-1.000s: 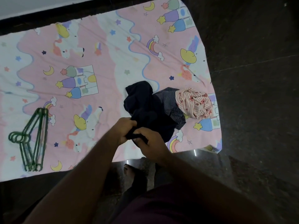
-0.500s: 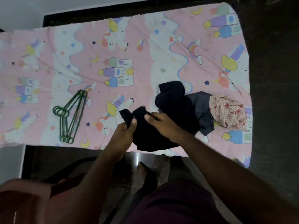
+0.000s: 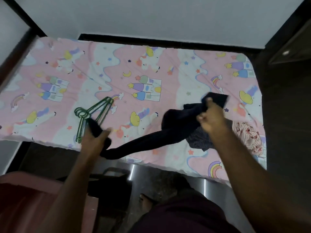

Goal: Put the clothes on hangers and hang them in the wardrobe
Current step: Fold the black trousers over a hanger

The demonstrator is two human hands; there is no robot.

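Gripping 1 dark garment [image 3: 170, 130] stretched above the bedsheet [image 3: 151, 76], left hand [image 3: 96, 140] clamped on one end, right hand [image 3: 212, 118] pinching the other, green hangers [image 3: 94, 113] beside left hand, striped clothes [image 3: 200, 138] under right.

A dark navy garment [image 3: 170, 125] is stretched above the bed between two hands: the left hand [image 3: 94, 140] grips one end near the bed's front edge, the right hand [image 3: 211, 118] pinches the other end higher up, and the cloth sags in a twisted band between them. A bundle of green wire hangers [image 3: 91, 115] lies flat on the bed, just beside the left hand. A dark pinstriped garment [image 3: 198, 138] and a crumpled pink striped floral garment [image 3: 247, 137] lie heaped at the bed's right side, touching each other.
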